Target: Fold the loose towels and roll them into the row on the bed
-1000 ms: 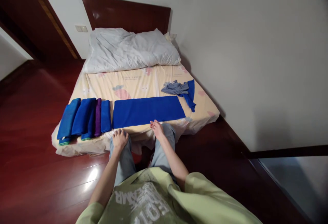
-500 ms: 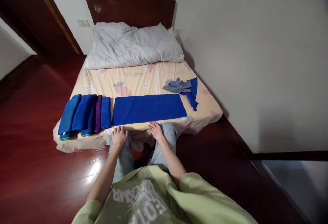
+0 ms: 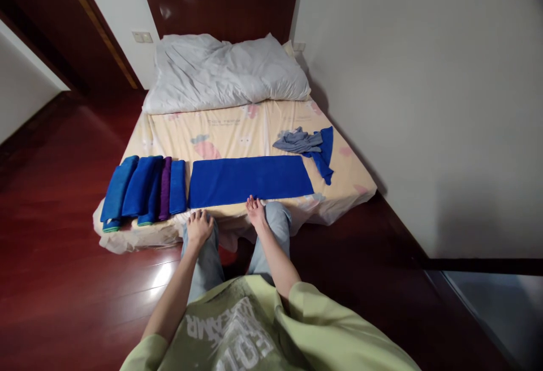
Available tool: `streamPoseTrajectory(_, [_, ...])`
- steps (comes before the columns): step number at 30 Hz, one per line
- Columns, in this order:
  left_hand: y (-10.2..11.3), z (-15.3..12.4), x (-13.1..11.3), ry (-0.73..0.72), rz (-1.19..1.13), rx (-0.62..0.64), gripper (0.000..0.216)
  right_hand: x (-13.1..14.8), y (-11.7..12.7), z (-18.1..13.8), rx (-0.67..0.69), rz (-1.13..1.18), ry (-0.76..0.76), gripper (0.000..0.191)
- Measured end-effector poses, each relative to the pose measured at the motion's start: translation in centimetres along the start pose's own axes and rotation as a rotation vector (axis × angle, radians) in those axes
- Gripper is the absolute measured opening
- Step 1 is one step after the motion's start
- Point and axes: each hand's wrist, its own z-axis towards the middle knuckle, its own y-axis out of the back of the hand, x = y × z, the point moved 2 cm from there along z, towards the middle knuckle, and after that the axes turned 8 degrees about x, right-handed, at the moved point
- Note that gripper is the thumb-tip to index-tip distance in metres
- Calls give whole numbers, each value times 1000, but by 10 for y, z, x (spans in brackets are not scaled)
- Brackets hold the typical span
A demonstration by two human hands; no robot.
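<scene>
My left hand (image 3: 199, 227) rests on my left knee with its fingers spread, holding nothing. My right hand (image 3: 255, 211) is open beside my right knee, its fingertips at the near edge of a flat blue towel (image 3: 250, 180). The towel lies spread lengthwise across the foot of the bed. To its left is a row of folded towels: a blue one (image 3: 178, 187), a purple one (image 3: 165, 190) and more blue ones (image 3: 141, 187). Right of the flat towel lie a crumpled grey cloth (image 3: 299, 141) and a rumpled blue cloth (image 3: 324, 156).
The bed (image 3: 229, 133) has a yellow patterned sheet. A white quilt (image 3: 229, 74) is bunched below the dark wooden headboard (image 3: 220, 9). A plain wall (image 3: 416, 105) stands to the right, and dark red floor (image 3: 63, 235) shows on the left.
My right hand has lifted slightly and its fingers have shifted up to the towel's near edge. My left hand stays on the knee. The view has moved a little.
</scene>
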Motion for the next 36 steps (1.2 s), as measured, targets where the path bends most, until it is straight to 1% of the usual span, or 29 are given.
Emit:
streamPoseTrajectory(4, [0, 0, -1, 13, -14, 4, 49, 0, -2, 4, 3, -4, 5, 29])
streamPoseTrajectory(11, [0, 1, 0, 11, -2, 6, 50, 3, -6, 15, -22, 97, 10, 31])
streamPoseTrajectory(19, [0, 2, 0, 16, 4, 10, 50, 1, -6, 23, -125, 87, 39, 26])
streamPoseTrajectory(23, [1, 1, -2, 15, 7, 12, 50, -1, -7, 26, -147, 31, 64, 23])
streamPoseTrajectory(27, [3, 5, -1, -17, 34, 43, 46, -3, -6, 28, -165, 54, 70, 21])
streamPoseTrajectory(29, [6, 14, -1, -66, 45, 97, 42, -5, -6, 30, -186, 62, 60, 19])
streamPoseTrajectory(31, [11, 31, -5, -109, 47, 155, 41, -7, -4, 33, -216, 53, 40, 17])
streamPoseTrajectory(34, [27, 72, -22, -164, 11, 191, 39, -9, -2, 37, -266, 21, 11, 16])
streamPoseTrajectory(36, [42, 108, -44, -235, -41, 175, 37, -10, 0, 39, -286, -9, 0, 18])
